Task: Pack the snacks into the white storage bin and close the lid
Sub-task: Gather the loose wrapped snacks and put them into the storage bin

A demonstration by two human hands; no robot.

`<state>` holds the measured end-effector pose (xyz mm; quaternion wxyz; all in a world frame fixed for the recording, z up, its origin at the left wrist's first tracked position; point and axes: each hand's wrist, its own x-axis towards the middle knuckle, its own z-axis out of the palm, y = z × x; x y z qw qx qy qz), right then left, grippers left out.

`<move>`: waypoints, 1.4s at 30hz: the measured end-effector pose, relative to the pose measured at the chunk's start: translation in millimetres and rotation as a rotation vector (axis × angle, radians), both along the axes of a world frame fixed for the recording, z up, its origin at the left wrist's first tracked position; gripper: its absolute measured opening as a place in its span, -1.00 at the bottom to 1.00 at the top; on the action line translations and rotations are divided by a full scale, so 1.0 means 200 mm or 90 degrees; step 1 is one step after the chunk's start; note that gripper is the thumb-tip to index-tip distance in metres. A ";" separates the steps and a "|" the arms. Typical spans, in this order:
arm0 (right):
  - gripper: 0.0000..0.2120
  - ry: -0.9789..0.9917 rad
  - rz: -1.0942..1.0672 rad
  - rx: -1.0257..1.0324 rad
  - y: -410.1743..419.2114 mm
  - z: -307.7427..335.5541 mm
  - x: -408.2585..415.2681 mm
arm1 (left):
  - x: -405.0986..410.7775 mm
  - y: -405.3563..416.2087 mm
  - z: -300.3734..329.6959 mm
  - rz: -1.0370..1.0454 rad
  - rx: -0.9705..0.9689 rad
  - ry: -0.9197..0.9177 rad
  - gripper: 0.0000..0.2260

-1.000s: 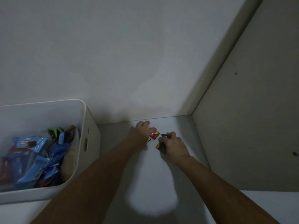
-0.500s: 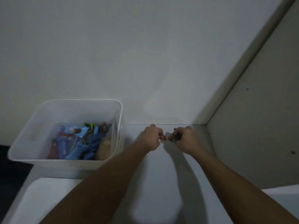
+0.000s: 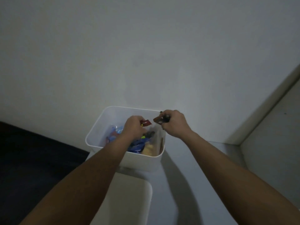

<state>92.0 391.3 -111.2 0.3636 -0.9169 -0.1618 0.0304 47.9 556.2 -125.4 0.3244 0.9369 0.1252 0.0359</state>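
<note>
The white storage bin (image 3: 103,125) stands open against the wall, holding several blue and other coloured snack packets (image 3: 138,144). My left hand (image 3: 134,127) is over the bin and grips a small red snack packet (image 3: 146,122). My right hand (image 3: 172,123) hovers above the bin's right rim, curled round small brown and dark snack packets (image 3: 159,120). The bin's white lid (image 3: 129,197) lies flat on the surface in front of the bin, partly under my left forearm.
A white wall rises behind the bin, and a pale side panel (image 3: 272,127) closes off the right. A dark area (image 3: 32,159) drops away to the left of the white surface (image 3: 178,184).
Both hands lifted the small packets from the surface near the corner and carried them left until they were over the bin. The view swung left with them.
</note>
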 end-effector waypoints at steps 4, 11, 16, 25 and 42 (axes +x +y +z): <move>-0.73 0.025 0.051 -0.014 0.22 -0.06 -0.02 | -0.07 0.19 -0.12 0.049 -0.036 0.042 -0.70; -0.49 0.068 0.090 -0.072 0.41 -0.14 0.00 | -0.09 0.43 -0.35 0.040 -0.079 0.070 -0.53; -0.56 0.081 0.075 -0.120 0.48 -0.24 0.02 | -0.19 0.56 -0.29 0.049 0.181 -0.034 -0.64; -0.61 0.031 0.270 -0.259 0.79 -0.33 0.00 | -0.27 0.60 -0.44 0.062 0.205 -0.220 -0.67; -0.51 -0.005 0.148 -0.532 0.86 -0.52 0.11 | -0.22 0.58 -0.44 0.141 0.414 0.097 -0.35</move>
